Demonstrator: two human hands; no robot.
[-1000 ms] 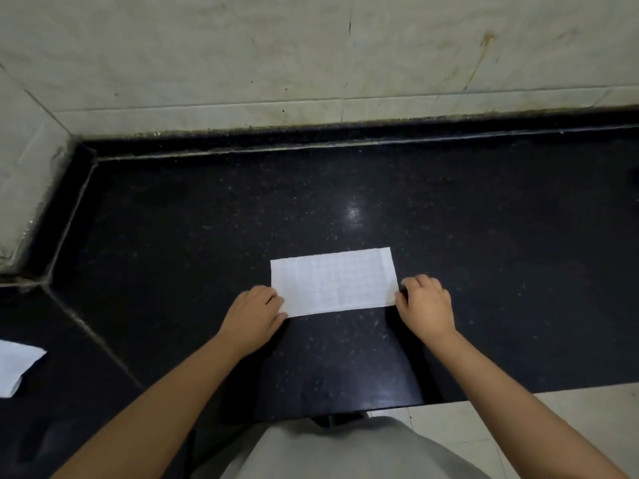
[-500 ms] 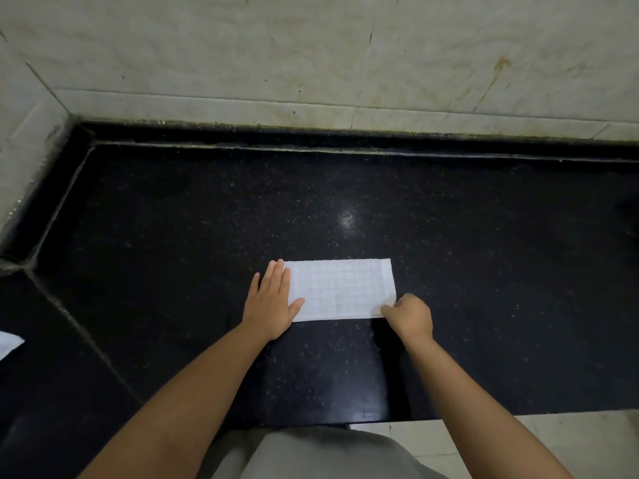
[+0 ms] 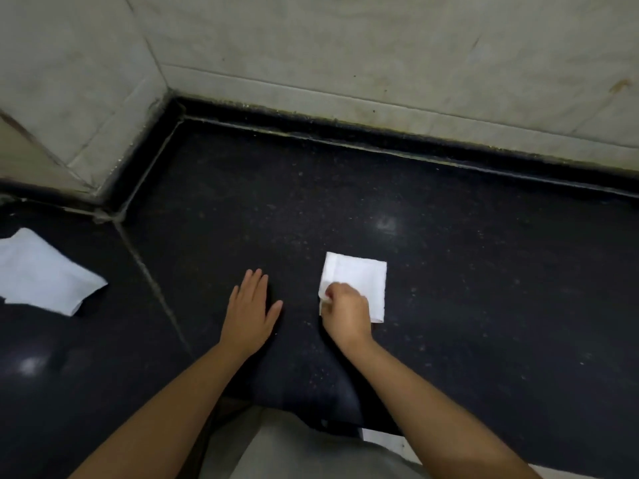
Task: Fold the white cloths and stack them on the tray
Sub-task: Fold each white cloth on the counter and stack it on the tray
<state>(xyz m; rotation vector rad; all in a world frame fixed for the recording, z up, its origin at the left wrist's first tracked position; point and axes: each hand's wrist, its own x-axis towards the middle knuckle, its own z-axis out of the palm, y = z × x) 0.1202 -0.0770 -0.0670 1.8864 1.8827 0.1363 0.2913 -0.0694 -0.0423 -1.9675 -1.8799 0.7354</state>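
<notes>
A small white cloth (image 3: 363,281), folded into a near square, lies on the black stone counter (image 3: 449,271) in front of me. My right hand (image 3: 345,314) pinches its near left edge with curled fingers and covers its near corner. To the left of the cloth, my left hand (image 3: 250,309) lies flat on the bare counter with fingers straight and touches no cloth. A second white cloth (image 3: 45,274), loosely folded, lies at the far left. No tray is in view.
Pale marble walls (image 3: 345,46) close off the back and the left corner. A grout seam (image 3: 152,281) runs diagonally across the counter between the two cloths. The counter's front edge is close to my body, with light floor tile (image 3: 383,440) below.
The long cloth strip has been folded in half to the right into a square. My left hand has come off it onto the counter. The view has swung left, showing more of the second cloth.
</notes>
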